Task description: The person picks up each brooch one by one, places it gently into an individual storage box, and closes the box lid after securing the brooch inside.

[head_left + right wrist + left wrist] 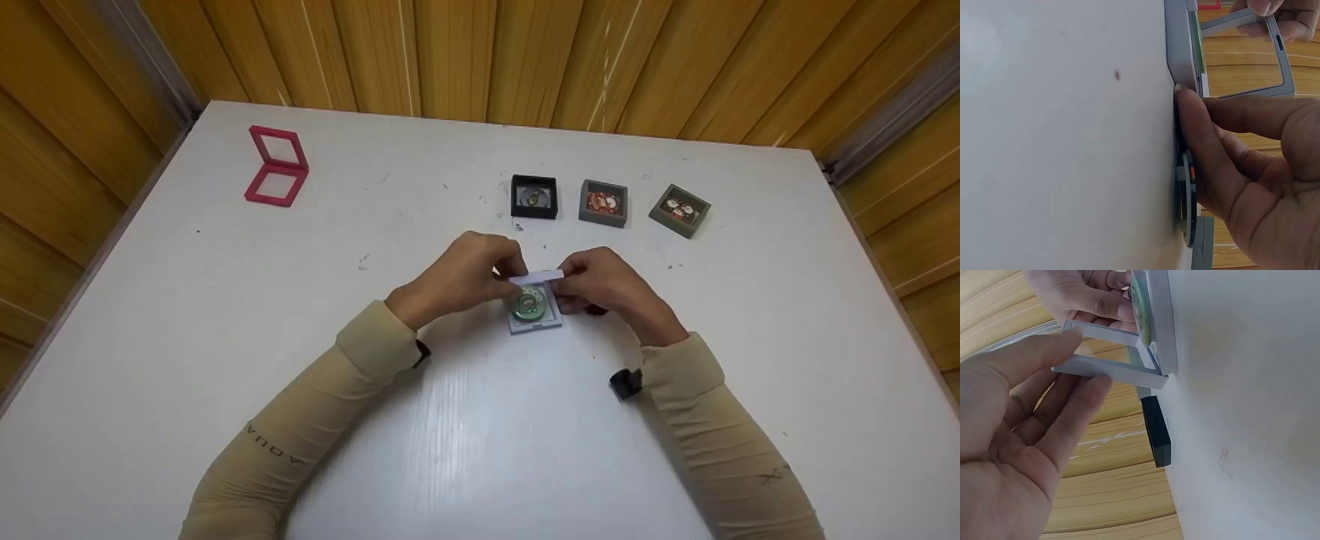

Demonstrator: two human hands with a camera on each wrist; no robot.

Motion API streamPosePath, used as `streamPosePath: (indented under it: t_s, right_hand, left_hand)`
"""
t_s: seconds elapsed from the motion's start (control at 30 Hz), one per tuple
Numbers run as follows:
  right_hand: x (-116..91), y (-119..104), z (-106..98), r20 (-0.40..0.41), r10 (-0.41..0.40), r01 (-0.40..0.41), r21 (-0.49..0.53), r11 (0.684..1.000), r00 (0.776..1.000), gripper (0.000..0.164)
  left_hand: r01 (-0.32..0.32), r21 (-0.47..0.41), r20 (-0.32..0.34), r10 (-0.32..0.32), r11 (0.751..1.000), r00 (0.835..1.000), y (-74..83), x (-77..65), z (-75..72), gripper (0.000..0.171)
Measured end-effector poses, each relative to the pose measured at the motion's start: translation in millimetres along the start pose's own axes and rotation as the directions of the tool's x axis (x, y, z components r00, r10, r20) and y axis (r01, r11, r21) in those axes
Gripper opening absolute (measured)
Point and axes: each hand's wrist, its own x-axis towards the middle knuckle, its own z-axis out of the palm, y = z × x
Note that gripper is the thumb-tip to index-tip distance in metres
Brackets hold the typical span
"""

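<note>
A pale lavender hinged display frame (553, 319) lies on the table between the hands, its lid (1123, 374) raised at an angle. On its base sits a round green badge (529, 303). My left hand (472, 274) pinches the free edge of the lid between thumb and fingers. At the frame's right side, my right hand (606, 279) holds the edge of the base near the lid, one fingertip low against the tabletop. A dark round badge (1189, 197) lies beside the right hand's fingers, mostly hidden by that hand in the head view.
Toward the back stand a black display frame (534, 214) and two grey ones, the nearer grey frame (603, 218) and the tilted one (671, 226), each holding a badge. An opened red frame (283, 199) stands at back left. Wooden panelling (450, 60) borders the white table (360, 315).
</note>
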Motion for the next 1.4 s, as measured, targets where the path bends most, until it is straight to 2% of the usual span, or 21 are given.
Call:
streamPosePath:
  t_s: [0.37, 0.6, 0.73, 0.9, 0.97, 1.0, 1.03, 1.1, 1.13, 1.17, 1.2, 1.23, 1.3, 1.37, 1.4]
  right_hand:
    - [0, -1, 2, -0.008, 0.014, -0.014, 0.016, 1.000, 1.000, 0.017]
    - [-1, 1, 1, -0.015, -0.024, 0.024, -0.020, 1.000, 1.000, 0.018]
    - [-1, 1, 0, -0.015, -0.025, 0.025, -0.026, 0.999, 1.000, 0.018]
    - [-1, 0, 0, -0.022, -0.019, 0.018, -0.027, 0.999, 1.000, 0.017]
    - [-1, 0, 0, -0.023, -0.022, 0.022, -0.029, 0.999, 0.999, 0.017]
    - [-1, 0, 0, -0.022, -0.021, 0.021, -0.027, 0.999, 1.000, 0.017]
    - [-1, 0, 0, -0.022, -0.021, 0.020, -0.027, 0.999, 1.000, 0.017]
    - [-1, 1, 0, -0.020, -0.018, 0.017, -0.026, 1.000, 1.000, 0.017]
    - [0, 1, 0, -0.019, -0.015, 0.015, -0.027, 1.000, 1.000, 0.017]
    - [0, 1, 0, -0.018, -0.009, 0.009, -0.026, 1.000, 1.000, 0.017]
    - [0, 1, 0, -0.016, -0.004, 0.004, -0.027, 1.000, 1.000, 0.017]
    - [0, 1, 0, -0.015, -0.002, 0.001, -0.029, 1.000, 1.000, 0.017]
    - [0, 1, 0, -0.012, 0.003, -0.003, -0.030, 1.000, 1.000, 0.018]
    - [0, 1, 0, -0.010, 0.004, -0.005, -0.027, 1.000, 1.000, 0.018]
    - [-1, 1, 0, -0.009, 0.003, -0.003, -0.029, 1.000, 1.000, 0.018]
  left_hand:
    - [-0.084, 0.157, 0.082, 0.071, 0.984, 0.994, 10.4, -3.9, 4.0, 0.015]
    - [-0.138, 0.262, 0.149, 0.101, 0.955, 0.984, 17.3, -6.3, 8.3, 0.014]
    - [-0.137, 0.305, 0.170, 0.088, 0.943, 0.982, 21.1, -6.4, 10.0, 0.015]
    - [-0.127, 0.308, 0.178, 0.074, 0.943, 0.981, 22.1, -6.0, 9.4, 0.017]
    - [-0.116, 0.273, 0.173, 0.069, 0.955, 0.982, 21.0, -5.6, 7.5, 0.016]
    - [-0.090, 0.245, 0.162, 0.051, 0.965, 0.985, 20.4, -5.3, 5.9, 0.016]
    - [-0.053, 0.214, 0.141, 0.023, 0.975, 0.990, 19.4, -4.8, 4.3, 0.016]
    - [0.066, 0.153, 0.086, -0.080, 0.986, 0.993, 16.9, -4.1, 1.2, 0.018]
    - [0.143, 0.120, 0.056, -0.151, 0.982, 0.987, 15.4, -3.7, 0.0, 0.020]
    - [0.222, 0.092, 0.032, -0.226, 0.971, 0.974, 13.7, -3.5, -1.1, 0.022]
    - [0.304, 0.065, 0.017, -0.305, 0.951, 0.952, 11.2, -3.3, -1.7, 0.023]
    - [0.374, 0.053, 0.012, -0.375, 0.926, 0.927, 8.5, -3.2, -1.9, 0.025]
    - [0.500, 0.015, 0.050, -0.500, 0.866, 0.865, 3.1, -3.3, -1.7, 0.029]
    - [0.590, -0.042, 0.110, -0.583, 0.806, 0.805, -2.0, -3.2, -0.4, 0.033]
    - [0.623, -0.073, 0.138, -0.611, 0.779, 0.780, -4.1, -3.1, 0.3, 0.034]
